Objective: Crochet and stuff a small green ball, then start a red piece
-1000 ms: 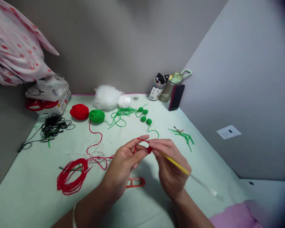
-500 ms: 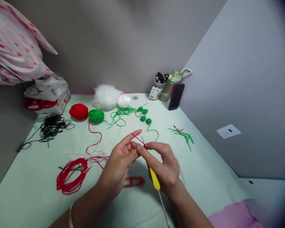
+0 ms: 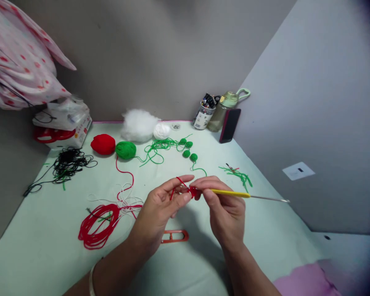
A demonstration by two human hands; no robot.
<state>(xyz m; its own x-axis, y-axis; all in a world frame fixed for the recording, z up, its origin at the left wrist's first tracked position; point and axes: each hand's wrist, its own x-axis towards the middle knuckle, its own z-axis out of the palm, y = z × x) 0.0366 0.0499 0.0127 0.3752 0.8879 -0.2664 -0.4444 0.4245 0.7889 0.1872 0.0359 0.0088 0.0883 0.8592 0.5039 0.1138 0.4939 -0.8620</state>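
Observation:
My left hand (image 3: pixel 166 201) pinches a small red crochet piece (image 3: pixel 193 191) between thumb and fingers. Red yarn (image 3: pixel 181 181) loops over its raised index finger. My right hand (image 3: pixel 225 203) is closed round a crochet hook (image 3: pixel 231 193) with a yellow grip; the hook's bare metal end points right, and its other end is at the red piece, partly hidden by fingers. Below the hands lies an orange plastic clip-like frame (image 3: pixel 185 235). A coil of red yarn (image 3: pixel 83 236) rests on the table to the left, near loose white yarn (image 3: pixel 132 201).
A red yarn ball (image 3: pixel 102 144), green ball (image 3: pixel 126 150), white stuffing (image 3: pixel 138 125) and small green crocheted balls (image 3: pixel 194 157) lie farther back. Black yarn (image 3: pixel 69 162) is at left, green scraps (image 3: pixel 240 176) at right. A pen cup (image 3: pixel 202 117), bottle (image 3: pixel 217 117) and phone (image 3: pixel 230 126) stand at the back right.
The crochet hook has swung from pointing down toward me to lying nearly level, its free end to the right. My right hand has turned with it. The red coil has shifted slightly right.

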